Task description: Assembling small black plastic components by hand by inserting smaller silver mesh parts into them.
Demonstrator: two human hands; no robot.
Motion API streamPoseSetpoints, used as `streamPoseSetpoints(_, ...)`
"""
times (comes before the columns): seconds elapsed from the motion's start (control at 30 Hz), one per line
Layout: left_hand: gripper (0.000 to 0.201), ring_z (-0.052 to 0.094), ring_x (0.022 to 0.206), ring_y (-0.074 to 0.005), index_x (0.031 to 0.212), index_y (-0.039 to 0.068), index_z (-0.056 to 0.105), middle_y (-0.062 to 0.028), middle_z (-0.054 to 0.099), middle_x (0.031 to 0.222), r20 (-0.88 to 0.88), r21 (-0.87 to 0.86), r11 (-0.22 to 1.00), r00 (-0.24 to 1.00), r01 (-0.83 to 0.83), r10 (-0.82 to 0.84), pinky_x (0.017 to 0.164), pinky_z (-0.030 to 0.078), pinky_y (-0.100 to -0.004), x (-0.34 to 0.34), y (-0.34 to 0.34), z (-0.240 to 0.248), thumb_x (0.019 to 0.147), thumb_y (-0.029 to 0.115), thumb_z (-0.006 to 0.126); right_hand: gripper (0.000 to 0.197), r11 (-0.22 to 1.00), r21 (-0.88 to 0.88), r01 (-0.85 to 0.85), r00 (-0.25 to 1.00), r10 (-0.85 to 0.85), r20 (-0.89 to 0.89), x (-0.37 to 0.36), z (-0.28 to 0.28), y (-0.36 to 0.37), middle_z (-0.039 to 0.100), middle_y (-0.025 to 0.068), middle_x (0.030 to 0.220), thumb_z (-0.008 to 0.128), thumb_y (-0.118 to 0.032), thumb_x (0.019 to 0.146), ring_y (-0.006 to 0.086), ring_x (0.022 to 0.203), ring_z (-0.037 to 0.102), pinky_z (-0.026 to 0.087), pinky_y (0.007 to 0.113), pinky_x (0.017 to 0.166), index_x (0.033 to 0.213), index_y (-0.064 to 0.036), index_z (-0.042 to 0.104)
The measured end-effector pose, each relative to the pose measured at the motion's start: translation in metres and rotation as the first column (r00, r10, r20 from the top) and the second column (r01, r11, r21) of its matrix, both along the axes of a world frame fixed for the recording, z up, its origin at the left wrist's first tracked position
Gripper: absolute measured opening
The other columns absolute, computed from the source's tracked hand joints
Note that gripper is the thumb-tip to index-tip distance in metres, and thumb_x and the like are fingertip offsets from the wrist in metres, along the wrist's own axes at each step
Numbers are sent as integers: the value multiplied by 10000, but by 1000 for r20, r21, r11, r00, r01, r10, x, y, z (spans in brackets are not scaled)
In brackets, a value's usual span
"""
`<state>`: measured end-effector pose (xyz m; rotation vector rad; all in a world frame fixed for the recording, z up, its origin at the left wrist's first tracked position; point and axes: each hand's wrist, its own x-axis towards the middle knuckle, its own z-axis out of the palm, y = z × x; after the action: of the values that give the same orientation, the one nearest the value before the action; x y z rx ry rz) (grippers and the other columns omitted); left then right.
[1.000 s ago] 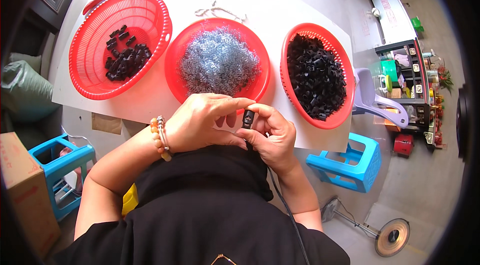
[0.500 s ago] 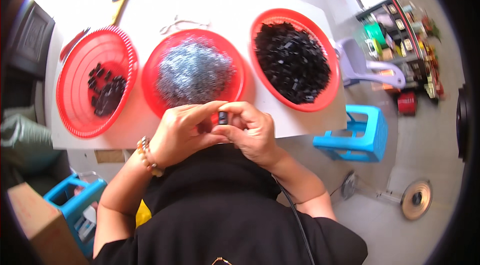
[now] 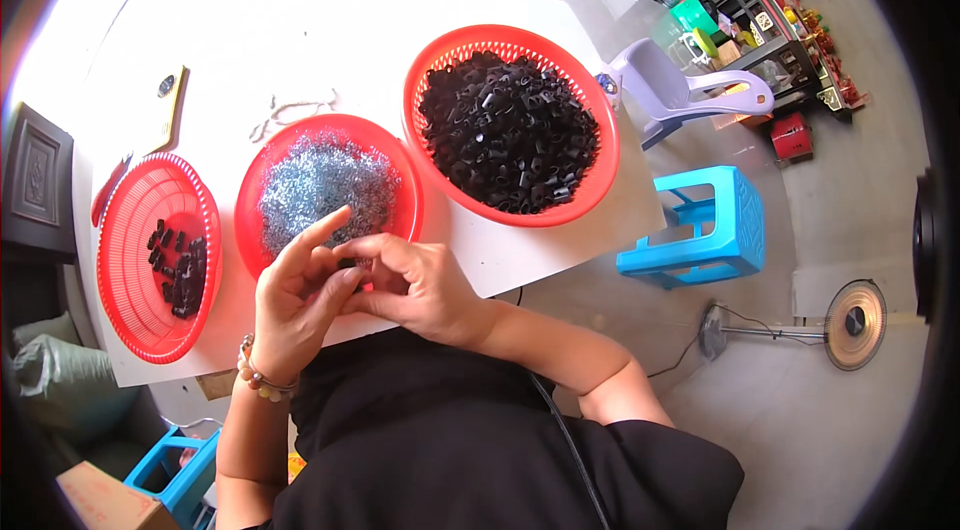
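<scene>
My left hand [image 3: 295,302] and my right hand [image 3: 425,292] meet at the fingertips, over the near edge of a red basin [image 3: 408,215]. A small black plastic piece [image 3: 349,262] is pinched between them, mostly covered by the fingers. My left index finger points up and away while the left thumb presses at the piece. In the basin lies a heap of small silvery metal parts [image 3: 320,185], too fine to name. To the right, a red basket [image 3: 592,185] is filled with short, hollow black plastic pieces [image 3: 510,130].
At the left, a red basket [image 3: 135,230] holds fewer black pieces [image 3: 185,280]. Behind it lies a yellow-edged tool [image 3: 165,110]; white cord [image 3: 290,110] rests beyond the basin. Right of the table [image 3: 500,255] stand a blue stool [image 3: 735,220], a lilac chair [image 3: 670,90] and a round fan-like heater [image 3: 855,323].
The whole view has swung, so the table and its baskets sit differently. Both hands are farther left, and my left index finger has lifted off the black piece, which is now more hidden.
</scene>
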<state>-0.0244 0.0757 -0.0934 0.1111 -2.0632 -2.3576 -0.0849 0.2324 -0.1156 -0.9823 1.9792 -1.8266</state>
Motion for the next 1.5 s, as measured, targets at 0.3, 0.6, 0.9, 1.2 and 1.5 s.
streamPoseSetpoints(0.3,160,636,800,-123,972,-18,570,-73,642,845,-260,-458,790,911,-408,320,704,510,-219,7,-67,-2,831,-93,583,198,988,71,137,984,-128,-123,-45,42,74,609,26,724,572,-186,926,39,595,556,451,196,479,1000,-18,647)
streamPoseSetpoints(0.6,202,591,735,-63,1034,26,615,-38,643,841,-349,-639,464,769,-614,536,660,485,-186,46,-137,-5,836,22,655,113,670,284,686,673,-436,-598,-132,23,140,632,86,697,695,-115,789,147,567,585,462,283,544,845,-21,670)
streamPoseSetpoints(0.9,171,662,813,-238,967,-15,643,-134,673,901,-306,-842,295,849,-452,430,692,526,-321,53,-156,3,798,-7,622,111,420,592,687,690,-123,-713,-132,27,138,641,134,775,638,-129,733,313,703,631,497,404,643,797,-45,670)
streamPoseSetpoints(1.2,113,634,791,-316,866,28,651,-143,657,832,-178,-915,253,878,-313,445,715,503,-385,64,-171,-6,757,51,667,69,409,535,739,602,-46,-797,-135,27,142,631,122,747,624,-87,741,310,666,623,484,408,599,791,-40,635)
streamPoseSetpoints(1.5,135,650,662,-201,901,10,643,-104,648,704,-70,-872,376,840,-314,539,618,499,-297,55,-179,0,771,35,669,59,686,393,612,691,-222,-688,-101,59,111,557,52,678,620,28,744,95,507,491,408,250,486,787,-7,599)
